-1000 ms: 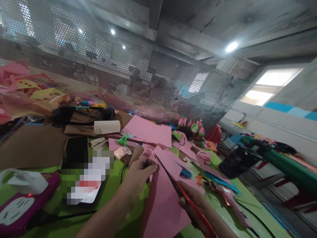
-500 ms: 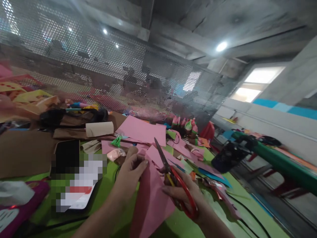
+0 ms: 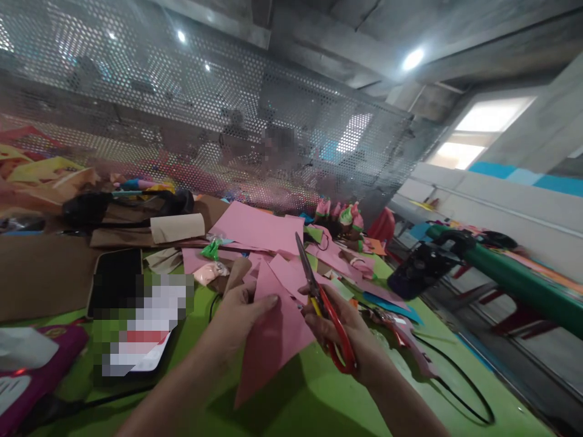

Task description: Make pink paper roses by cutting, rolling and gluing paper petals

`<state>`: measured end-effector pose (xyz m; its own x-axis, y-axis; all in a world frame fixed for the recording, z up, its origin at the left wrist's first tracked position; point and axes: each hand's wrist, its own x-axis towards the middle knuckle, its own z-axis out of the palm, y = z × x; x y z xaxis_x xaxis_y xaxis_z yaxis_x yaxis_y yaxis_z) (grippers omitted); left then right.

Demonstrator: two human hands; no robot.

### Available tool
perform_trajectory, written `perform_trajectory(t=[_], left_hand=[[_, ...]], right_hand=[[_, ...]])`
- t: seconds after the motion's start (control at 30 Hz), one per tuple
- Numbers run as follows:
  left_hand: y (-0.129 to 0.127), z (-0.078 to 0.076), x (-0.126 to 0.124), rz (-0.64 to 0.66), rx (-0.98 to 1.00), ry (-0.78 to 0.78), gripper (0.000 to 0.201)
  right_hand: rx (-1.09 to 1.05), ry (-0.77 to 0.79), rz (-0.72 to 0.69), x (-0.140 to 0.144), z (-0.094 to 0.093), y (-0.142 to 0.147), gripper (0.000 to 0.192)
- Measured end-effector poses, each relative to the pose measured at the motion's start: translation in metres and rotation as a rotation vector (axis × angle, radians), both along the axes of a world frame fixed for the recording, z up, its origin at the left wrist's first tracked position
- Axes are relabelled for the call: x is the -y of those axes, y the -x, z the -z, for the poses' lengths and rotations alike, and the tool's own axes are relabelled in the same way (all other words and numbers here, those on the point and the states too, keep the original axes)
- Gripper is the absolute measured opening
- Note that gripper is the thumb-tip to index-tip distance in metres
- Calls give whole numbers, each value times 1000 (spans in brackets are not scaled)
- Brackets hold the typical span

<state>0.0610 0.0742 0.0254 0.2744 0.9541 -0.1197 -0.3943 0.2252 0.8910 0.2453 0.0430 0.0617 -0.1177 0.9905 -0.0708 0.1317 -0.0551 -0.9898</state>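
Note:
My left hand (image 3: 241, 312) pinches a pink sheet (image 3: 277, 328) at its left edge, thumb on top. The sheet tapers to a point at its lower left and hangs tilted above the green table. In my right hand (image 3: 346, 328) is a pair of scissors (image 3: 314, 282) with red handles and a yellow inner part. Their blades look closed together and point up and away, by the right side of the sheet. Whether the blades touch the paper I cannot tell. Behind both hands lie more pink sheets (image 3: 259, 224).
On the green table (image 3: 218, 406), phones (image 3: 116, 279) and a purple device (image 3: 50, 370) lie to the left. A pink glue gun (image 3: 416, 352) with a black cord sits right. Small bags (image 3: 209, 272), brown felt (image 3: 40, 273) and pink-green figures (image 3: 348, 215) lie farther back.
My left hand has shifted along the sheet's edge, and its thumb now lies flat on the paper. The sheet has swung up and turned. The scissors have moved slightly up and right.

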Motion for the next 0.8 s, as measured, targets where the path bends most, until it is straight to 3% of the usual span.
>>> perform_trajectory(t=[0.1,0.33,0.53,0.8], left_hand=[[2,-3,1,-44,10,-32,26],[3,-1,3,-16,65,33,37],[6,-1,0,-80,79,52,35],[7,-8,0,-140,127,132,27]], right_hand=[[24,-5,7,3,2,0,52],[69,-49,60,6,7,2,52],[97,-55,-40,11,2,-1,53],[290,-109,-208,24,8,-29,61]])
